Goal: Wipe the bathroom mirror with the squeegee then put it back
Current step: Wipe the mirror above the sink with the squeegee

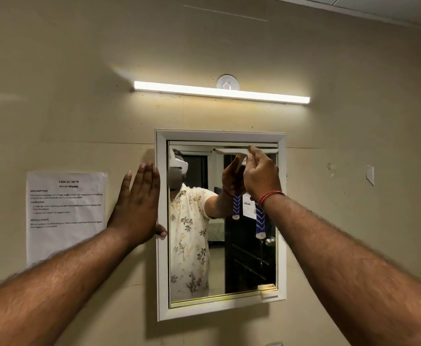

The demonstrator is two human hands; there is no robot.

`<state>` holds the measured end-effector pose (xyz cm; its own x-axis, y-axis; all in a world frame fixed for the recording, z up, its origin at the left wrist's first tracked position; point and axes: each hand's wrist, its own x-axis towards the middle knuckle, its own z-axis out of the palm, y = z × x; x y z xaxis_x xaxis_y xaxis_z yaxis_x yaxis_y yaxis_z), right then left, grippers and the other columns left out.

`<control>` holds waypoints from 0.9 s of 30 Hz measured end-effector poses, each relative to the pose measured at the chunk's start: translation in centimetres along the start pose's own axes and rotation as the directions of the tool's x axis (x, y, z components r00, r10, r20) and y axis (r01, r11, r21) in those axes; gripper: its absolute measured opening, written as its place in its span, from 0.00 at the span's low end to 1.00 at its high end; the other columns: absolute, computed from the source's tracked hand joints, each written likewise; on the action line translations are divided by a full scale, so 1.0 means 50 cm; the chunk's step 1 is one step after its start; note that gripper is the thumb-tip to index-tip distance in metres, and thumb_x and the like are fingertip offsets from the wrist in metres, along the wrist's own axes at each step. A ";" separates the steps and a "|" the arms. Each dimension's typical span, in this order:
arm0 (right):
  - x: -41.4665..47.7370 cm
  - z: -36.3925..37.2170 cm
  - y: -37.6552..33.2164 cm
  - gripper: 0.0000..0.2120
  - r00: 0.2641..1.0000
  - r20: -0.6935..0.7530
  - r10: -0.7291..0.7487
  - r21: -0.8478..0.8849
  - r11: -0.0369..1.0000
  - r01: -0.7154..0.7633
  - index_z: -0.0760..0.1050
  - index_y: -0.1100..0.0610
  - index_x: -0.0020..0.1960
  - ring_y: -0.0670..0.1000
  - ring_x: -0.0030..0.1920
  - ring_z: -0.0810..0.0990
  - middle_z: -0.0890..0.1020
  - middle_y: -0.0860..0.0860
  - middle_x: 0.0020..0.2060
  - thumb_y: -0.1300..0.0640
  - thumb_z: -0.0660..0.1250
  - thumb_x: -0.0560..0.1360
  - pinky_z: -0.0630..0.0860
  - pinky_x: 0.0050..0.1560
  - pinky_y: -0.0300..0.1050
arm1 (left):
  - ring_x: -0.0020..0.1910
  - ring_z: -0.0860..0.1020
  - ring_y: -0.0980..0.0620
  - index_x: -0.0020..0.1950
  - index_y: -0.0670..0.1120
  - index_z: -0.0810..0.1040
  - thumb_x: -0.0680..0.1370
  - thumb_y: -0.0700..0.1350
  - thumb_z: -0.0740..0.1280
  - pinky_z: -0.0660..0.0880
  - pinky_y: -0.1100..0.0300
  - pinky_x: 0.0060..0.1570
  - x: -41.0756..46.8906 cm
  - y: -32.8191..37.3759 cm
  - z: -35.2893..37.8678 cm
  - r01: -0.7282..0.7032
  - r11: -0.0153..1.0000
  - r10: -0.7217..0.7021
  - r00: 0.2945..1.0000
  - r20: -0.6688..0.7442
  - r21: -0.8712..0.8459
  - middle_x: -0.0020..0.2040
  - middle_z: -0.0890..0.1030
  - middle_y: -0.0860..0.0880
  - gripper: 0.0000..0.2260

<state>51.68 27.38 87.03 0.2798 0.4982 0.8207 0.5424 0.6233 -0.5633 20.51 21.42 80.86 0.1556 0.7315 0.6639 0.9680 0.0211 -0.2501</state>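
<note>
A white-framed mirror [163, 270] hangs on the beige wall. My right hand [260, 174] grips the squeegee [259, 221] near its head. The white blade is pressed against the glass at the top right of the mirror. Its blue-and-white handle hangs down below my wrist. My left hand [137, 206] lies flat and open against the wall, its thumb resting on the mirror's left frame edge. The mirror reflects a person in a floral shirt, together with the squeegee.
A lit tube light [221, 92] runs along the wall above the mirror. A printed paper sheet [66, 211] is taped to the wall left of the mirror. A small white latch [269, 290] sits at the mirror's lower right corner.
</note>
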 end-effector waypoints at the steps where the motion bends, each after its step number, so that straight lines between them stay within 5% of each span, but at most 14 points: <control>1: 0.001 0.002 0.001 0.21 1.000 0.003 0.000 0.000 1.000 0.000 0.74 0.51 0.80 0.52 0.73 0.79 0.81 0.50 0.73 0.48 0.60 0.89 0.77 0.70 0.45 | 0.86 0.26 0.38 0.83 0.37 0.22 0.69 0.76 0.76 0.34 0.36 0.88 0.000 -0.001 0.002 -0.005 1.000 0.005 1.000 -0.002 0.000 0.86 0.24 0.37 0.76; 12: 0.017 0.003 0.001 0.20 0.996 -0.003 -0.085 -0.090 0.992 0.085 0.74 0.53 0.80 0.54 0.71 0.81 0.82 0.53 0.72 0.51 0.60 0.90 0.72 0.62 0.35 | 0.86 0.25 0.38 0.82 0.37 0.21 0.71 0.77 0.73 0.34 0.36 0.88 0.001 0.004 0.006 0.006 1.000 -0.006 1.000 0.000 0.024 0.86 0.25 0.36 0.74; 16: 0.029 -0.001 0.004 0.19 0.994 -0.011 -0.106 -0.142 0.985 0.103 0.75 0.54 0.78 0.52 0.67 0.83 0.84 0.53 0.69 0.51 0.61 0.89 0.65 0.50 0.24 | 0.86 0.25 0.38 0.83 0.37 0.21 0.71 0.77 0.73 0.34 0.35 0.88 0.002 0.006 0.003 0.008 1.000 -0.008 1.000 0.009 0.026 0.86 0.24 0.36 0.74; 21: 0.047 0.004 0.000 0.15 0.997 0.015 -0.078 -0.190 0.978 0.079 0.75 0.50 0.74 0.39 0.42 0.78 0.82 0.48 0.49 0.51 0.61 0.89 0.75 0.44 0.33 | 0.86 0.26 0.38 0.83 0.36 0.22 0.70 0.77 0.74 0.35 0.35 0.88 0.004 0.006 0.006 0.010 1.000 -0.010 1.000 0.000 0.025 0.86 0.26 0.36 0.75; 27: 0.052 0.010 0.005 0.13 0.998 0.017 -0.064 -0.219 0.973 0.066 0.74 0.47 0.71 0.36 0.39 0.75 0.75 0.39 0.40 0.50 0.60 0.88 0.72 0.38 0.33 | 0.86 0.27 0.38 0.83 0.36 0.22 0.72 0.76 0.74 0.36 0.36 0.88 -0.006 0.007 0.014 -0.007 1.000 0.006 1.000 -0.008 -0.011 0.87 0.26 0.36 0.73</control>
<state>52.13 29.13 89.00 0.2310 0.4674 0.8533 0.7202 0.5076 -0.4730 20.67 21.68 80.10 0.1634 0.7262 0.6678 0.9691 0.0088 -0.2467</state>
